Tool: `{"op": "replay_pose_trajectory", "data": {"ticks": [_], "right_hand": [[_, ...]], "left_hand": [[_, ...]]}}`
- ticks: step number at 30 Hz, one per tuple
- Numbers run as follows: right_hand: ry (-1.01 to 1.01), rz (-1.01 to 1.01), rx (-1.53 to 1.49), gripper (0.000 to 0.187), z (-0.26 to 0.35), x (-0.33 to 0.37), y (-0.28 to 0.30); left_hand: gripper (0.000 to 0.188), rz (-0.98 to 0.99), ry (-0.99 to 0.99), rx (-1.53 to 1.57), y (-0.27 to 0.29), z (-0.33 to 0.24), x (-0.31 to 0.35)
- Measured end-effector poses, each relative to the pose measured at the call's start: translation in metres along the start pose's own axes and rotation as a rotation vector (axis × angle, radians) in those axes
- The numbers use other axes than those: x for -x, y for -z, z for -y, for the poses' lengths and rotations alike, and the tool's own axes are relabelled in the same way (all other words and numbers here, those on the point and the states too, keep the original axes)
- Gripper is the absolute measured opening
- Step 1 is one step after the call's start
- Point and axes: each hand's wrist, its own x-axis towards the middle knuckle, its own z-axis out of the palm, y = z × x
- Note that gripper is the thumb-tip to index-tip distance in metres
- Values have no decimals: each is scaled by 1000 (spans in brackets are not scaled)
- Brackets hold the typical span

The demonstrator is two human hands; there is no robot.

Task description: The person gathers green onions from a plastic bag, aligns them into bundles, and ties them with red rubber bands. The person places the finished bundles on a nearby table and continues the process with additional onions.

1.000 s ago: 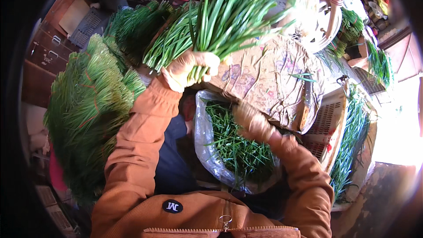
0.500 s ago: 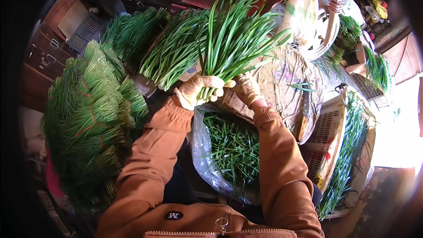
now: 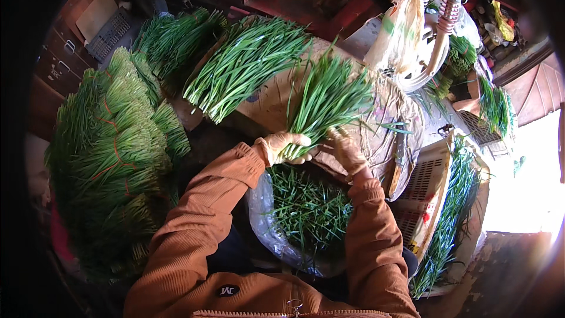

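Note:
My left hand, in a pale glove, is closed round the lower stems of a bunch of green chives. The leaves fan out up and to the right, over the cloth-covered board. Close by the right side of the bunch is my right hand, also gloved, its fingers apart and slightly bent; whether they touch the leaves is hard to tell. A loose pile of chives lies on the far left of the board. Below my hands, a clear plastic bag holds loose green bits.
Tied chive bundles are heaped at the left, with more chives behind. A knife with a wooden handle lies on the board's right edge. Right of it stands a plastic crate beside long green leaves. A metal stand rises behind.
Both hands have come nearer to me, and the bunch has been lowered from over the pile toward the right. My right hand's fingers have lifted and spread beside the bunch.

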Motion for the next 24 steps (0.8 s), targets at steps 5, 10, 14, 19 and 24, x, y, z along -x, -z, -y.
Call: {"op": "replay_pose_trajectory", "data": {"ticks": [5,10,14,19,24], "right_hand": [[-25,-47,245,26,-5,-27,-14],[-2,17,390,41,4,-44,-30],[211,-13,619,31,-8,-65,-21],[10,-135,524,43,3,-53,-15],[683,-59,1048,27,-31,-117,-24]], "left_hand": [[38,-282,-36,-507,17,-10,5],[111,-616,166,-1159,1,-48,28],[110,-746,-298,-1465,10,-46,40],[116,-752,-537,-1306,27,-30,13],[116,-835,-684,-1608,26,23,-18]]}}
